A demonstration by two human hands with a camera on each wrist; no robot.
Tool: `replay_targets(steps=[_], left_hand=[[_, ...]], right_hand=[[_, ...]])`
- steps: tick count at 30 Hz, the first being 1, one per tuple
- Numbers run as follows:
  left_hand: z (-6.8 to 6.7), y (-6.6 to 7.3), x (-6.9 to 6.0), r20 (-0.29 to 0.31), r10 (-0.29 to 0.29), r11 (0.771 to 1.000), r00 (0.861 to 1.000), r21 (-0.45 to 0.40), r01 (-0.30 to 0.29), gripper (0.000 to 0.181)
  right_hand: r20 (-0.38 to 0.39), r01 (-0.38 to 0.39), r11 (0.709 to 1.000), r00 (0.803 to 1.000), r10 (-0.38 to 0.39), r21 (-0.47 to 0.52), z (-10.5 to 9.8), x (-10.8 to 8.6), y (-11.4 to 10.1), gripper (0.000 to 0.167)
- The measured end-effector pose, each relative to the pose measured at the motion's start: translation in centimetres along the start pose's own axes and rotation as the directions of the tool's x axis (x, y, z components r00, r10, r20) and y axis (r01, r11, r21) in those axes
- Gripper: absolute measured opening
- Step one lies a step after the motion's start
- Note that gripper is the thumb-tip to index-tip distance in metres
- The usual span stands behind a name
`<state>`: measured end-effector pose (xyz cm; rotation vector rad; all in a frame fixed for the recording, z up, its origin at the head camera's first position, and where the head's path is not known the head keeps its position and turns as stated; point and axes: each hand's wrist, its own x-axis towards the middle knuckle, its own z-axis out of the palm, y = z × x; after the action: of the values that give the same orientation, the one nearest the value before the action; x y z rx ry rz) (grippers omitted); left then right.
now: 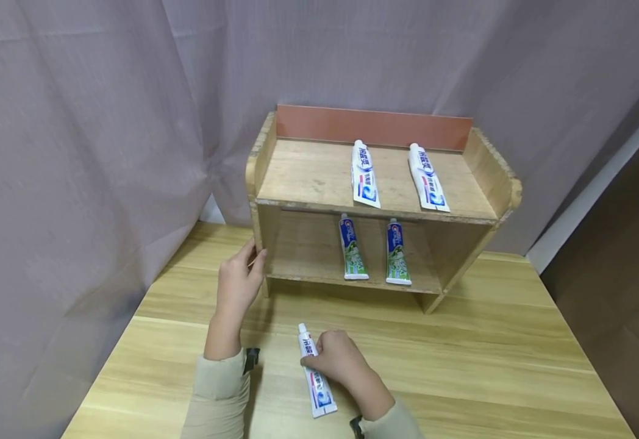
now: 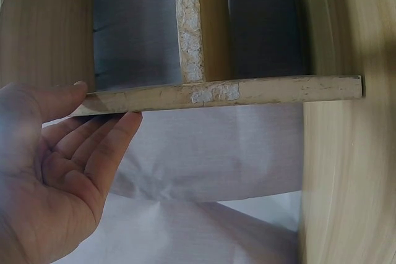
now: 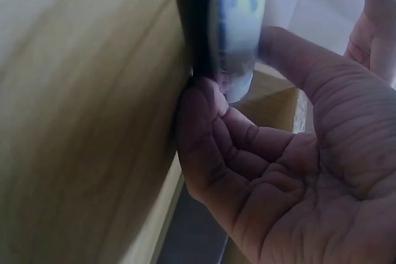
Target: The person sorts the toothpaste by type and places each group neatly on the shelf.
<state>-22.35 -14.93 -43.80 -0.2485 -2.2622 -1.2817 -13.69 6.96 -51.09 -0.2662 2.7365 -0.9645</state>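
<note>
My right hand [image 1: 342, 361] pinches a white toothpaste tube [image 1: 321, 395] by its side, the thumb lying across its printed face. The tube's cap points toward the shelf, and its flat end faces me. In the right wrist view, the tube [image 3: 238, 35] is blurred, between thumb and fingers, close over the wooden table. My left hand [image 1: 237, 281] holds the left side panel of a small two-tier wooden shelf [image 1: 314, 174]. Seen from the left wrist, the thumb is on one side of the panel's edge [image 2: 272, 89] and the fingers [image 2: 114, 146] are on the other.
Two white toothpaste tubes, one left [image 1: 364, 175] and one right [image 1: 428, 178], lie on the top tier. The lower tier bears two blue-and-green tubes, left [image 1: 352, 249] and right [image 1: 397, 253]. Grey cloth [image 1: 105, 152] hangs behind the wood-grain table [image 1: 517, 341].
</note>
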Motion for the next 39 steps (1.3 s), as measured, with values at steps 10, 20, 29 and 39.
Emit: replay_targets(steps=[10, 20, 29, 39], left_hand=[[0.0, 0.0, -0.1, -0.002, -0.01, 1.0, 1.0, 0.005, 0.01, 0.035], [0.1, -0.1, -0.2, -0.007, -0.015, 1.0, 1.0, 0.019, 0.015, 0.035], [0.1, -0.1, -0.1, 0.001, -0.027, 1.0, 1.0, 0.008, 0.027, 0.037], [0.1, -0.1, -0.2, 0.005, -0.023, 1.0, 1.0, 0.004, 0.023, 0.035]], right_hand=[[-0.035, 0.004, 1.0, 0.999, -0.006, -0.031, 0.8, -0.9, -1.2, 0.041], [0.051, 0.032, 0.999, 0.998, -0.033, 0.038, 1.0, -0.9, -1.2, 0.027], [0.101, 0.069, 0.985, 0.991, -0.086, 0.155, -1.3, -0.6, -0.9, 0.017], [0.065, 0.097, 0.965, 0.991, -0.116, 0.246, -3.7, -0.6, -0.8, 0.018]])
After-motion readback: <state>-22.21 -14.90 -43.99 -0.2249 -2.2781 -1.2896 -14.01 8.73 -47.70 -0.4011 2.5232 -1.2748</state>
